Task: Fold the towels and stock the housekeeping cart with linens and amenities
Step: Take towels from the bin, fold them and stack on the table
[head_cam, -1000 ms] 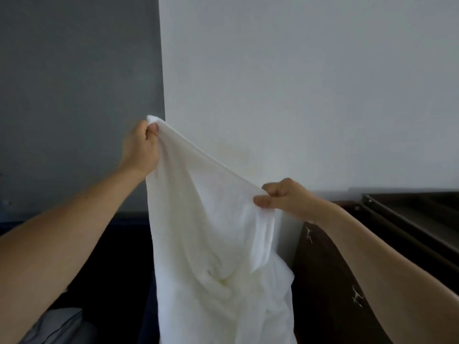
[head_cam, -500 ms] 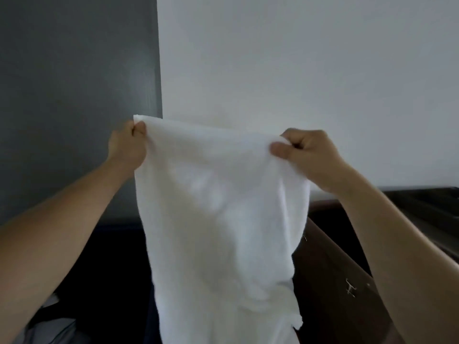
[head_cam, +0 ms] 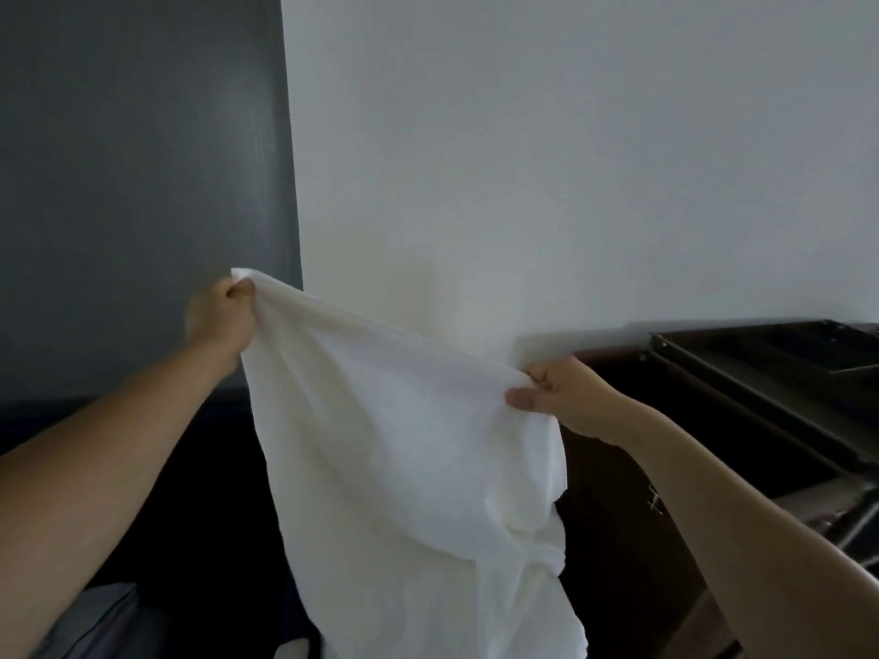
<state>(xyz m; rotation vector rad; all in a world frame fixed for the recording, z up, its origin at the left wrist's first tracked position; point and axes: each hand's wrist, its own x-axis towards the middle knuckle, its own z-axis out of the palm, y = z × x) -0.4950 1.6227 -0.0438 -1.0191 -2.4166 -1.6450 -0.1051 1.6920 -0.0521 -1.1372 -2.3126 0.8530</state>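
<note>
Compared with half a second back, your right hand (head_cam: 566, 397) sits lower now, so the top edge of the towel (head_cam: 395, 468) isn't level anymore, it slopes down from your left hand (head_cam: 221, 321) to the right one. Left hand is up high with its fingers curled tight around the towel's corner, a little tip of cloth poking out above the knuckles. Right hand pinches the other end of that edge, thumb on the near side and fingers curled round behind. Both arms are stretched out in front of you, and the white towel hangs in the air between them. It's loose and rumpled, with its bottom running off the lower edge of the view. Behind it there's a white wall (head_cam: 571, 159) meeting a dark grey wall (head_cam: 142, 183) on the left. Off to your right are some dark trays (head_cam: 761, 363) on top of a scuffed dark brown panel (head_cam: 618, 539), and something grey (head_cam: 95, 620) sits down in the bottom left corner, can't tell what.
</note>
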